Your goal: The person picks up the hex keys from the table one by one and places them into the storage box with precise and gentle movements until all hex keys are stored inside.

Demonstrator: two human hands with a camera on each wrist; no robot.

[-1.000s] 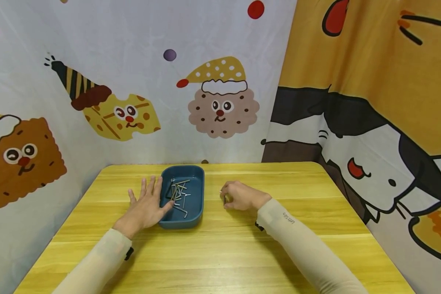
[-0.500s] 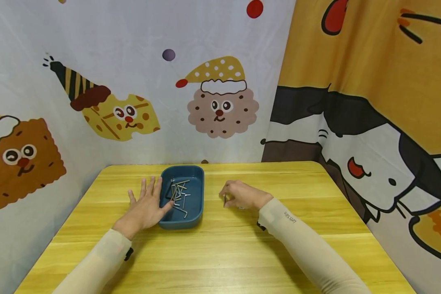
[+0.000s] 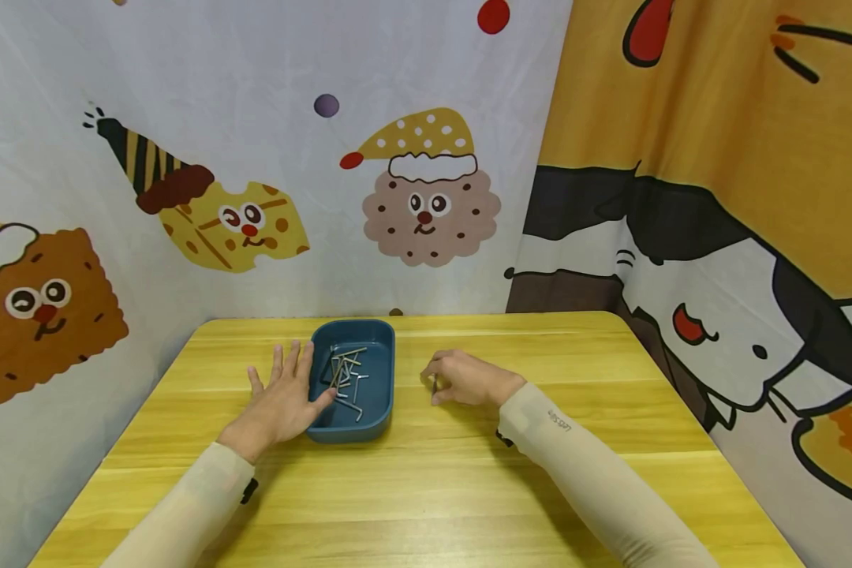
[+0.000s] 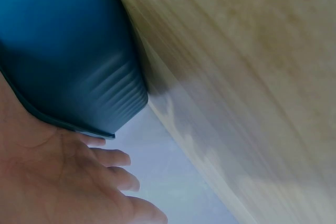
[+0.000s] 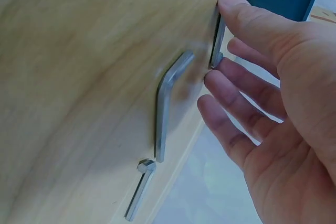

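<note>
A blue tray (image 3: 388, 386) holds several metal hex keys (image 3: 348, 371) in a loose heap. Against its left side rests my left hand (image 3: 278, 402), fingers spread and straight, with the thumb over the rim. To the right of the tray, my right hand (image 3: 468, 377) is low over the table. In the right wrist view its thumb and fingertips pinch a hex key (image 5: 216, 40) at the table surface. Two more hex keys lie below that hand: a larger bent one (image 5: 164, 106) and a smaller one (image 5: 138, 195). In the head view the right hand hides both.
The yellow wood-grain table (image 3: 426, 505) extends around the tray and both hands. Behind it and at the sides hang cartoon-printed curtains (image 3: 255, 95), close to the table's back edge.
A second ago the right hand held a key with its tip sticking out; now a key shows upright beside the thumb. The hand has edged slightly left. The left hand and tray stay put.
</note>
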